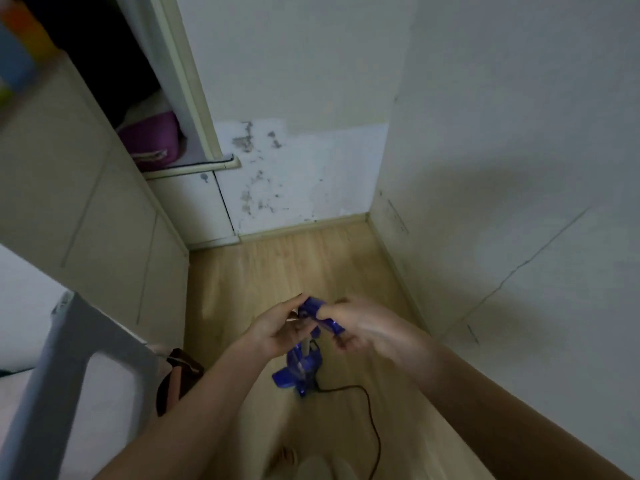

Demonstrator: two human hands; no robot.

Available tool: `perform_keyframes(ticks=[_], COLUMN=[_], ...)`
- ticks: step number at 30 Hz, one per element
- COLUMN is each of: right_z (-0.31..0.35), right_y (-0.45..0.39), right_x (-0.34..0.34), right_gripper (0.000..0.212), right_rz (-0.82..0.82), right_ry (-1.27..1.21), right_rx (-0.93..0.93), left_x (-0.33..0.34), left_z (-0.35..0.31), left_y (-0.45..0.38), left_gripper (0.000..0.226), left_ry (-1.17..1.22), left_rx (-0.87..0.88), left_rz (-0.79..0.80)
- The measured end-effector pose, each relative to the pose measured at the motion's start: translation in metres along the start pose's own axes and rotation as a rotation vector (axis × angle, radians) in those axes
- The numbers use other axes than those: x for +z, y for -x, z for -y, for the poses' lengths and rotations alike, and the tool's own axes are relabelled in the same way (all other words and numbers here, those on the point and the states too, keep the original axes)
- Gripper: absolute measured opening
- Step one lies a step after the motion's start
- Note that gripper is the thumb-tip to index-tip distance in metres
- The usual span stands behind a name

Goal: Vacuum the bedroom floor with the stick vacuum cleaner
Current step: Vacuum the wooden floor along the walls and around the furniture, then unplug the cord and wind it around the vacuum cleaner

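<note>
Both hands meet at the centre of the frame on the blue handle (320, 315) of the stick vacuum (299, 367). The right hand (367, 327) has its fingers curled over the handle from the right side and grips it. The left hand (277, 327) is at the handle's left end with fingers bent toward it; motion blur prevents confirming whether they close on the handle or only touch it. The vacuum stands upright below the hands, its blue body and floor head lying just below centre on the wooden floor (277, 265). A dark cord (370, 420) runs from the vacuum's base and curves toward the lower edge of the frame. A pale cabinet (97, 202) occupies the left side; a purple item (152, 143) sits in an open recess at upper left. The back wall (277, 174) shows dark stains above the skirting. A grey frame (59, 358) stands at lower left, and a brown object (176, 375) just right of it.
</note>
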State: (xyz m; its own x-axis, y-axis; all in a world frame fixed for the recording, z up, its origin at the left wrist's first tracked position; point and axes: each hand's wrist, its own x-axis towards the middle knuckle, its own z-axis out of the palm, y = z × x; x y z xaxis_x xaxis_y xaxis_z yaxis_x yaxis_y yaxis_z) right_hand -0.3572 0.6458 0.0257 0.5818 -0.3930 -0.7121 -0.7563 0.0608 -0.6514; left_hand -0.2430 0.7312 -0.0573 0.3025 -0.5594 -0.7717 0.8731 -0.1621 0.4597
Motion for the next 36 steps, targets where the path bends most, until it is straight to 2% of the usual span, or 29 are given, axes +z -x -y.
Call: perform_keyframes(ticks=[1, 3, 6, 10, 12, 14, 16, 21, 25, 29, 31, 34, 36], right_z=[0.012, 0.03, 0.049, 0.064, 0.066, 0.065, 0.059, 0.038, -0.005, -0.088, -0.147, -0.25, -0.326], right_y=[-0.001, -0.009, -0.019, -0.027, -0.028, -0.027, -0.026, -0.027, -0.01, 0.039, 0.069, 0.13, 0.182], right_x=[0.001, 0.003, 0.008, 0.015, 0.019, 0.021, 0.023, 0.024, 0.021, 0.022, 0.026, 0.042, 0.064], right_gripper=[0.012, 0.024, 0.02, 0.038, 0.033, 0.017, 0.021, 0.026, 0.027, 0.023, 0.024, 0.025, 0.02], right_rz=[-0.021, -0.081, -0.18, -0.287, -0.293, -0.302, -0.332, -0.443, -0.541, -0.552, -0.584, -0.707, -0.804], right_ry=[0.021, 0.08, 0.163, 0.225, 0.215, 0.211, 0.206, 0.027, -0.133, -0.114, -0.159, -0.315, -0.441], right_rx=[-0.018, -0.071, -0.182, -0.233, -0.216, -0.227, -0.264, -0.31, -0.288, -0.195, -0.109, 0.049, 0.154], left_x=[0.0, 0.001, 0.002, 0.003, 0.001, -0.002, -0.006, -0.018, -0.013, 0.018, 0.031, 0.048, 0.059], left_z=[-0.009, -0.025, -0.044, -0.058, -0.059, -0.058, -0.053, -0.02, 0.024, 0.082, 0.125, 0.205, 0.27], left_y=[0.001, 0.001, -0.002, -0.004, -0.004, -0.003, -0.003, -0.009, -0.008, -0.002, 0.006, 0.027, 0.048], left_gripper=[0.03, 0.033, 0.034, 0.027, 0.024, 0.026, 0.025, 0.015, 0.011, 0.014, 0.01, 0.005, 0.009], left_ry=[0.001, 0.011, 0.023, 0.003, -0.01, 0.007, 0.04, 0.046, -0.239, -0.759, -0.997, -1.231, -1.393], left_rx=[0.011, 0.025, 0.059, 0.07, 0.065, 0.053, 0.047, 0.058, -0.022, -0.062, -0.019, 0.016, 0.019], left_rz=[-0.005, -0.011, -0.031, -0.037, -0.026, -0.006, -0.005, -0.121, -0.124, -0.041, 0.062, 0.252, 0.407])
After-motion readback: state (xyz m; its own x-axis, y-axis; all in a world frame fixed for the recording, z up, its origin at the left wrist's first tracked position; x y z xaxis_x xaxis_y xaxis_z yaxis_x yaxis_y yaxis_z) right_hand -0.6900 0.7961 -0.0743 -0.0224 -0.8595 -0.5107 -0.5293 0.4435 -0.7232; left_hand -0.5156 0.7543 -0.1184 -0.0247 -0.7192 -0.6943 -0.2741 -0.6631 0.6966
